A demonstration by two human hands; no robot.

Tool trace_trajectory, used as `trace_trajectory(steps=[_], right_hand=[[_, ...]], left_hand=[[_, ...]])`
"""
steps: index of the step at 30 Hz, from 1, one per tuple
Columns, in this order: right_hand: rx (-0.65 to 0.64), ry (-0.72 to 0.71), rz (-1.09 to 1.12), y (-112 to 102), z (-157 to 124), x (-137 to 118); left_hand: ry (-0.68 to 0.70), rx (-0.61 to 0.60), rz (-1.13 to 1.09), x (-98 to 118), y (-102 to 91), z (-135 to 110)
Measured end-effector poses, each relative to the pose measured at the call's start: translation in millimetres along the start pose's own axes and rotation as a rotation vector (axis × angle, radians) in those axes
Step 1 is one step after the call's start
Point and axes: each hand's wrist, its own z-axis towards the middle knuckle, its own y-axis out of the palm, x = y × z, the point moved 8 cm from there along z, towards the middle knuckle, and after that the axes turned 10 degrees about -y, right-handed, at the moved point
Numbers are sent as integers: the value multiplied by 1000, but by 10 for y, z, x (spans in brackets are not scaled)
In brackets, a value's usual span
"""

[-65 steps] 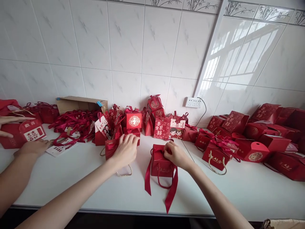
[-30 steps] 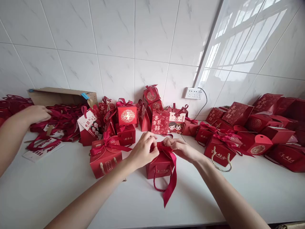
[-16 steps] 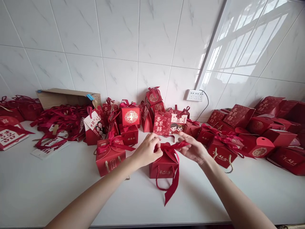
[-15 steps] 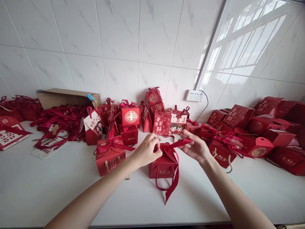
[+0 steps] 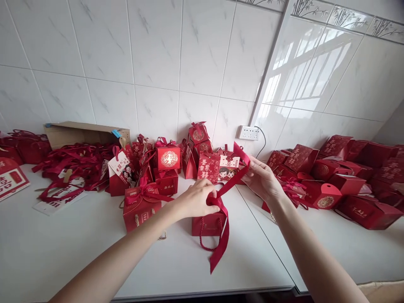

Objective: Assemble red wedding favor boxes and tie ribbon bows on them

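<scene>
In the middle of the table stands a small red gift box (image 5: 205, 227) with a twisted red cord handle hanging down its front. A dark red ribbon (image 5: 232, 180) rises from the box top, and its other tail drapes over the front onto the table. My left hand (image 5: 200, 197) is closed at the box top, thumb and fingers pinching the ribbon there and hiding part of the lid. My right hand (image 5: 261, 179), up and to the right, grips the ribbon near its raised end. Left of my hands sits another red box (image 5: 139, 214) tied with a bow.
Red decorated boxes (image 5: 168, 158) line the tiled wall, and more boxes (image 5: 368, 210) are piled at the right. A heap of ribbons (image 5: 82, 162) lies before an open cardboard box (image 5: 88, 128) at the left. A power socket (image 5: 248, 133) is on the wall. A seam crosses the white table (image 5: 176, 269).
My right hand has drawn the ribbon up and to the right; its end now points upward. My left hand stays at the box top. The view has tilted up and turned slightly right.
</scene>
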Motion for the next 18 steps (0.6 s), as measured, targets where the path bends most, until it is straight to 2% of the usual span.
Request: trace_trajectory(steps=[4,8,11,14,18], right_hand=[[-77,-3,-19,190,142,-84],[-223,8,-94,406,315,-121],[-323,33,-129,526,409,-97],[-438,-4,-177,629,433,-114],[-537,-51,-234,706,372,-111]], left_hand=[[39,-6,-59,96,-67,80],[-36,31,-414,106,-338,275],[-19,82,-638,123,-610,389],[-73,115,-599,67,-823,388],[-169,-6,-510,7,-892,245]])
